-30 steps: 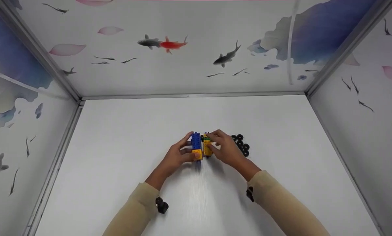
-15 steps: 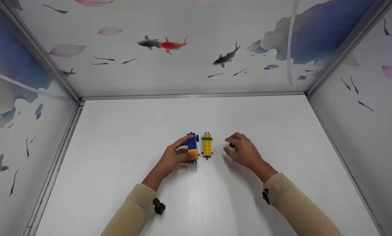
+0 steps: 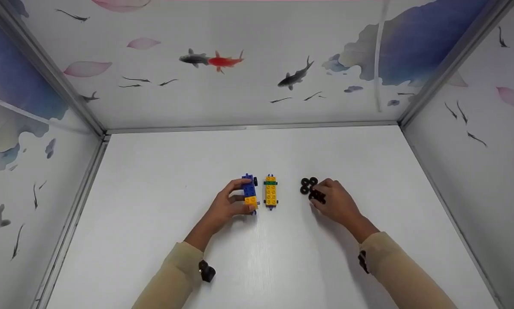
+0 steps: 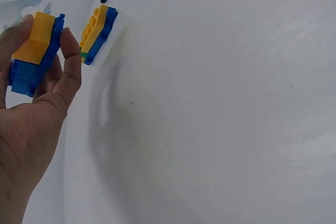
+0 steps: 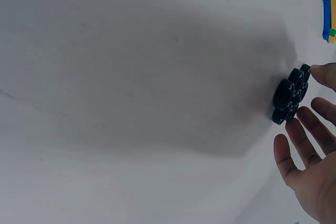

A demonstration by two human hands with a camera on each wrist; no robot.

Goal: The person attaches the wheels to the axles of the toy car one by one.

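left hand gripping the blue-and-yellow block car (image 3: 249,192) near its ends (left hand (image 3: 226,208)) | right hand (image 3: 337,203) loose at the black wheels (image 3: 305,189), no pinch I can see | looks light, stiff, kinda slick; grab bricks, leave axle stub (image 3: 258,203) free | yellow chassis (image 3: 271,192) just beside, on bench (image 3: 153,171)

Flat, greyish light fills the head view, with a pale streak of glare down the near middle of the white table (image 3: 259,257) and soft-edged shadows beside the right hand (image 3: 337,201). In the left wrist view the table shines towards the right edge. The right wrist view looks dimmer, with a broad, blurry shadow, and the black wheels (image 5: 284,95) show little detail.
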